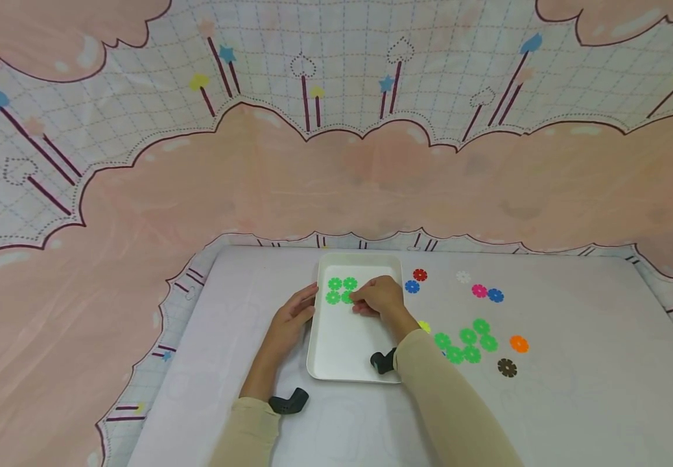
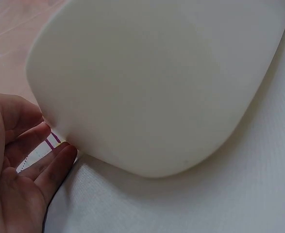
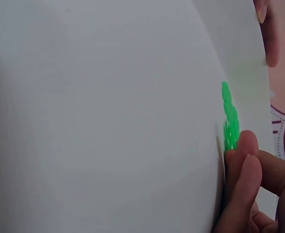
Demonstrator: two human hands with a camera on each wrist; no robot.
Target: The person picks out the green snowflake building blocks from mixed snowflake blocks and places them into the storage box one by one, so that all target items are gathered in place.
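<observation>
In the head view, a white tray [image 1: 355, 353] lies on the table with several green snowflake discs [image 1: 334, 283] grouped in two rows inside it. My right hand [image 1: 380, 297] reaches over the tray and pinches the lower right green disc [image 1: 345, 296] at its right edge. The thumb and fingers sit close together beside the green discs [image 3: 231, 116] in the right wrist view. My left hand [image 1: 291, 323] rests its fairly straight fingertips on the tray's left rim, also seen where the left hand [image 2: 23, 160] meets the tray [image 2: 147, 92] in the left wrist view.
Right of the tray lie more green discs [image 1: 468, 336], with orange [image 1: 519, 344], brown [image 1: 507, 368], red [image 1: 420, 275], blue [image 1: 412, 287], pink [image 1: 479, 290], white [image 1: 463, 277] and partly hidden yellow [image 1: 425, 326] discs. A patterned cloth [image 1: 336, 181] hangs behind the table.
</observation>
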